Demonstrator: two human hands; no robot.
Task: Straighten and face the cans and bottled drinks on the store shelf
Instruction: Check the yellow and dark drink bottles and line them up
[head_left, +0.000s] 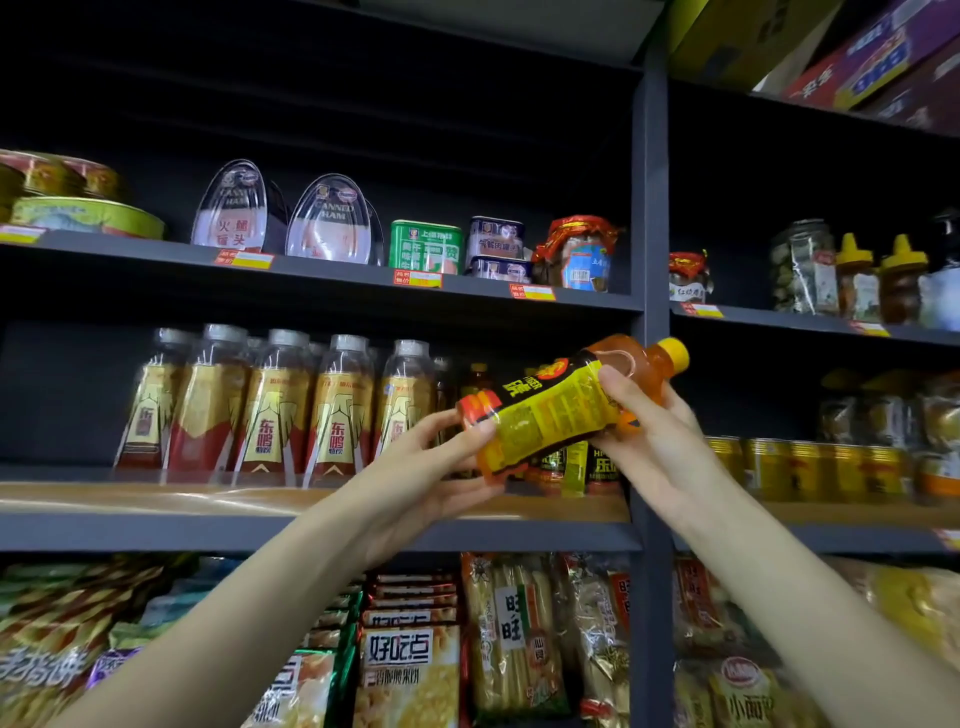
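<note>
We hold an orange drink bottle (566, 405) in both hands, out in front of the middle shelf (156, 501) and off its board. The bottle lies nearly on its side, its yellow cap (674, 354) tilted up toward the right and its base down to the left, with the yellow and black label turned toward us. Our left hand (431, 467) cups the base end, thumb pressed on the label's lower edge and fingers (470, 491) curled beneath. Our right hand (657, 441) grips the bottle's upper half from behind, thumb across the label near the neck. Behind the bottle, at the right end of the same shelf, stand more bottles of the same drink (587, 465), partly hidden by our hands. To the left along that shelf stands a row of clear bottles with gold and red labels (275, 410), upright and close together. On the shelf above sit flat round tins (83, 215), two clear oval ham packs (283, 218), a green tin (426, 247) and a jar with a red wrapped lid (579, 254). Right of the dark upright post (649, 260), gold cans (810, 467) line the neighbouring shelf. Snack packets (405, 654) fill the shelf below.
</note>
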